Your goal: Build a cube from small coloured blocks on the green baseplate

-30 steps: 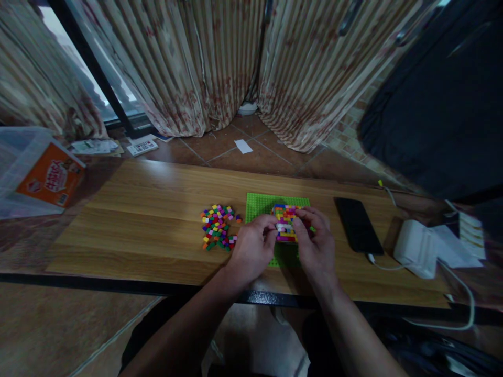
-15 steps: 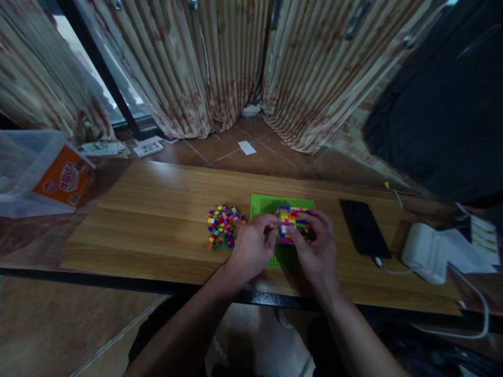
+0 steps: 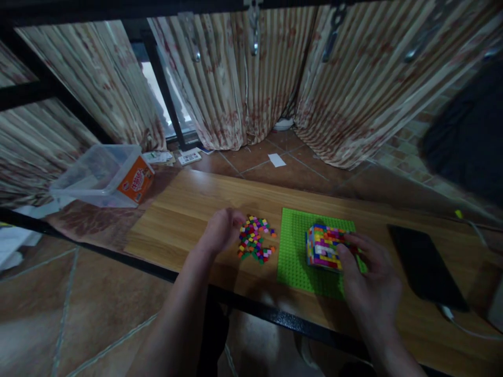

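A box-shaped block of small multicoloured toy bricks [image 3: 323, 248] sits on the green studded baseplate [image 3: 294, 262]. My right hand [image 3: 371, 272] grips its right side, thumb on the near side and fingers over the far side, hiding that end. To the left of the baseplate lies a loose pile of small coloured bricks [image 3: 253, 238]. My left hand [image 3: 222, 230] is at the pile's left edge, its fingers loosely bent and slightly apart. I see no brick in them, though the fingertips are partly blurred.
A black phone [image 3: 426, 267] with a white cable [image 3: 448, 313] lies right of the baseplate on the wooden table [image 3: 173, 225]. A clear plastic bin [image 3: 98, 175] with an orange label stands at the left. Striped curtains [image 3: 228, 84] hang behind.
My left hand has left the brick block and moved left to the loose pile. My right hand stays on the block. The view has turned left, so things appear further right.
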### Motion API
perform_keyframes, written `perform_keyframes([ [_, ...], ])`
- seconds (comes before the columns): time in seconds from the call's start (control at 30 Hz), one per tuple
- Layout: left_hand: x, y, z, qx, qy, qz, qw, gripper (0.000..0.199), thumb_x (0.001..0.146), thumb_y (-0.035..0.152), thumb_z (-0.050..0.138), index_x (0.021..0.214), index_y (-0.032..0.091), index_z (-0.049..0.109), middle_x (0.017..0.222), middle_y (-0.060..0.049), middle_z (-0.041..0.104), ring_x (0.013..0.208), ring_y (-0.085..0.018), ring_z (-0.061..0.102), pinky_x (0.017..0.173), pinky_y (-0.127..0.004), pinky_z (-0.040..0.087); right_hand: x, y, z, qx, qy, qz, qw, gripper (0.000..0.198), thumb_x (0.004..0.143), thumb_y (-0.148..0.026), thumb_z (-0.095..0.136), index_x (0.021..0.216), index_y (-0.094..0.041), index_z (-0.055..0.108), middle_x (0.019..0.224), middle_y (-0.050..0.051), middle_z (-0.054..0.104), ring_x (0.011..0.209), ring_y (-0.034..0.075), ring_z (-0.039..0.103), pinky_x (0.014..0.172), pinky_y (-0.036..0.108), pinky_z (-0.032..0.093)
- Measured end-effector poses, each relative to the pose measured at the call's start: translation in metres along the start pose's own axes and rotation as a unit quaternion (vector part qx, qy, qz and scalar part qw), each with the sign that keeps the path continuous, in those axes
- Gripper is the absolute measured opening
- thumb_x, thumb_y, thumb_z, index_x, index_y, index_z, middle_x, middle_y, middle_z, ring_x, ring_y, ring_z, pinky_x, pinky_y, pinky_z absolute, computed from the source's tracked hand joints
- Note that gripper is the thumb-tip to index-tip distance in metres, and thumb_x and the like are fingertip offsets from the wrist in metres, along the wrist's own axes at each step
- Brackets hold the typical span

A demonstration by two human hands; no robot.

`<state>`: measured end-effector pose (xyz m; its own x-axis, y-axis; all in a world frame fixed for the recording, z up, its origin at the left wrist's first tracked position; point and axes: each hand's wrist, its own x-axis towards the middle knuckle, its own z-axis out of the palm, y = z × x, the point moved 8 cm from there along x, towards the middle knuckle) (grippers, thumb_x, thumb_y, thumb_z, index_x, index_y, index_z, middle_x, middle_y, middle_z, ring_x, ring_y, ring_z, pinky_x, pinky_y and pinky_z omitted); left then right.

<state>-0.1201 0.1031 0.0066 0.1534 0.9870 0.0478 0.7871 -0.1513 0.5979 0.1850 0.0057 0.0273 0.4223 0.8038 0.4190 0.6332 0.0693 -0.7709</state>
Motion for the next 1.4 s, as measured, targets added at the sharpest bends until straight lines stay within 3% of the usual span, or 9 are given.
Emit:
perform_keyframes([
  [0.2,-0.005,0.006,0.005,0.039,-0.051,0.042,0.997,0.022,0.072,0.005,0.058,0.078,0.018,0.075,0.085,-0.006,0.072,0.077,-0.018,0.065,0.074,-0.027,0.049,0.000,0.001,0.000,0.005,0.005,0.003,1.000,0.027,0.085,-0.042,0.063,0.098,-0.020,0.071,0.113,0.011,0.067,0.110,0.029,0.061,0.100,0.056,0.043],
  [0.4,-0.006,0.009,0.006,0.080,-0.042,0.019,0.996,0.022,0.075,0.007,0.056,0.081,0.018,0.074,0.093,-0.009,0.073,0.089,-0.022,0.067,0.081,-0.030,0.049,0.001,0.002,0.002,0.003,0.007,-0.001,1.000,0.028,0.085,-0.044,0.063,0.096,-0.020,0.072,0.113,0.011,0.067,0.109,0.030,0.061,0.099,0.055,0.043],
  [0.57,-0.007,0.011,0.007,0.114,-0.049,0.018,0.992,0.020,0.077,0.011,0.055,0.079,0.019,0.073,0.090,-0.008,0.072,0.084,-0.022,0.066,0.074,-0.030,0.048,0.002,-0.001,0.000,0.002,0.009,-0.020,1.000,0.022,0.086,-0.040,0.064,0.094,-0.021,0.072,0.112,0.011,0.067,0.108,0.030,0.061,0.099,0.056,0.043],
  [0.77,-0.006,0.023,-0.001,-0.060,-0.026,0.042,0.997,0.013,0.081,0.017,0.058,0.079,0.017,0.071,0.079,-0.004,0.068,0.069,-0.015,0.060,0.064,-0.025,0.045,-0.002,-0.023,-0.007,-0.015,0.039,-0.092,0.995,0.018,0.089,-0.035,0.061,0.099,-0.024,0.071,0.113,0.010,0.066,0.108,0.030,0.062,0.098,0.054,0.046],
  [0.87,-0.012,0.044,0.012,-0.236,-0.078,0.044,0.968,0.014,0.084,0.026,0.060,0.082,0.016,0.070,0.071,-0.002,0.064,0.062,-0.012,0.054,0.058,-0.023,0.042,-0.012,-0.042,-0.003,0.002,0.017,-0.164,0.986,0.018,0.090,-0.029,0.062,0.105,-0.025,0.069,0.115,0.008,0.066,0.108,0.027,0.063,0.097,0.051,0.048],
  [0.97,-0.023,0.074,0.040,-0.396,-0.162,0.012,0.904,0.020,0.082,0.034,0.066,0.085,0.014,0.069,0.068,0.000,0.060,0.060,-0.010,0.051,0.056,-0.022,0.040,-0.023,-0.059,0.007,0.021,-0.040,-0.239,0.970,0.024,0.087,-0.021,0.066,0.110,-0.028,0.068,0.115,0.006,0.068,0.107,0.024,0.064,0.094,0.047,0.050],
  [1.17,-0.038,0.111,0.081,-0.537,-0.266,-0.034,0.800,0.026,0.077,0.040,0.071,0.084,0.015,0.071,0.066,0.002,0.057,0.056,-0.007,0.043,0.054,-0.021,0.034,-0.027,-0.067,0.011,0.041,-0.072,-0.276,0.958,0.030,0.085,-0.018,0.069,0.113,-0.030,0.067,0.109,0.004,0.069,0.100,0.022,0.065,0.088,0.044,0.053],
  [1.27,-0.037,0.112,0.085,-0.548,-0.273,-0.045,0.789,0.028,0.075,0.042,0.073,0.079,0.015,0.071,0.067,0.001,0.058,0.055,-0.007,0.043,0.053,-0.021,0.034,-0.025,-0.065,0.008,0.053,-0.067,-0.268,0.960,0.027,0.086,-0.018,0.068,0.109,-0.031,0.068,0.103,0.002,0.070,0.096,0.021,0.066,0.084,0.041,0.054],
  [1.4,-0.036,0.111,0.083,-0.523,-0.271,-0.030,0.807,0.029,0.080,0.043,0.068,0.076,0.015,0.071,0.071,-0.002,0.063,0.056,-0.007,0.045,0.053,-0.022,0.034,-0.017,-0.055,0.003,0.037,-0.061,-0.229,0.971,0.016,0.089,-0.022,0.065,0.102,-0.029,0.071,0.098,0.003,0.072,0.094,0.021,0.067,0.083,0.040,0.054],
])
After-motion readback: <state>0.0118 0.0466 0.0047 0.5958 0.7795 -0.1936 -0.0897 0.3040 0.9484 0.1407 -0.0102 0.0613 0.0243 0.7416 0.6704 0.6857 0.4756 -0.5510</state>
